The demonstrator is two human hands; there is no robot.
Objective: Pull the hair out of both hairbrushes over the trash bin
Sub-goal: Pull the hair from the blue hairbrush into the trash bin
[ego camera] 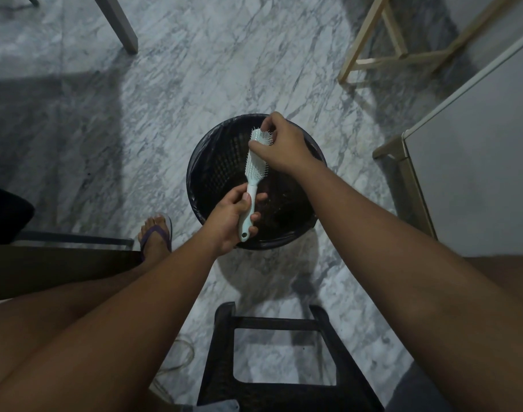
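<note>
A pale blue-green hairbrush (252,171) is held over the round black trash bin (201,173), which is lined with a dark bag. My left hand (230,220) grips the brush's handle at the bin's near rim. My right hand (279,144) is at the brush's far end, fingers curled and pinching among the bristles. Any hair between the fingertips is too small to make out. Only one hairbrush is in view.
A black plastic stool (284,352) stands between my knees, just short of the bin. My foot in a purple flip-flop (156,233) is left of the bin. A pale wooden frame (388,55) and a white cabinet (462,173) are at the right, a table leg (120,25) at top left.
</note>
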